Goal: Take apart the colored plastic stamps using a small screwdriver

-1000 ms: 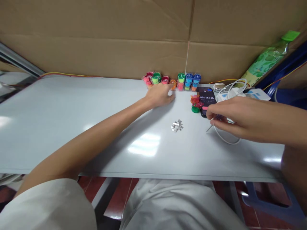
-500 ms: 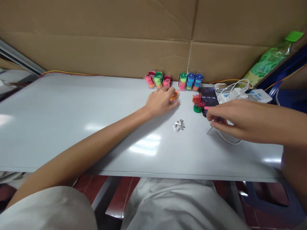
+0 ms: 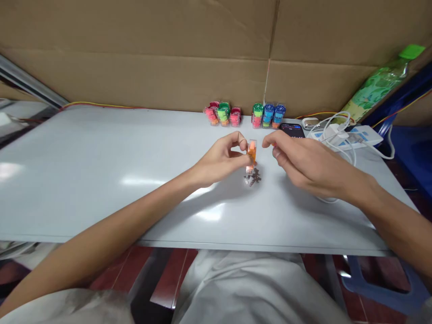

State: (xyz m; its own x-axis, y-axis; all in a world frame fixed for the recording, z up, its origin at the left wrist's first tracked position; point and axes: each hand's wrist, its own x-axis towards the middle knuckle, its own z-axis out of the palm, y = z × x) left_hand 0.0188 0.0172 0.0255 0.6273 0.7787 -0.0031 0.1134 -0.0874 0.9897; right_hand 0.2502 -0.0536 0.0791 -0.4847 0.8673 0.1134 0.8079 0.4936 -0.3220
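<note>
Fingers of left hand [image 3: 221, 159] pinch an orange piece [image 3: 252, 149] across its length; right of it, right hand [image 3: 303, 161] curls, hold unclear.

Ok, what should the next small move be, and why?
Probably bring the right hand slightly left to the orange plastic piece: the left hand holds it beside the gap between the hands, and the right is near but not touching it. What the right holds, if anything, is unclear.

No writing is legible, either on the phone [image 3: 292, 130] or the bottle [image 3: 375, 86].
</note>
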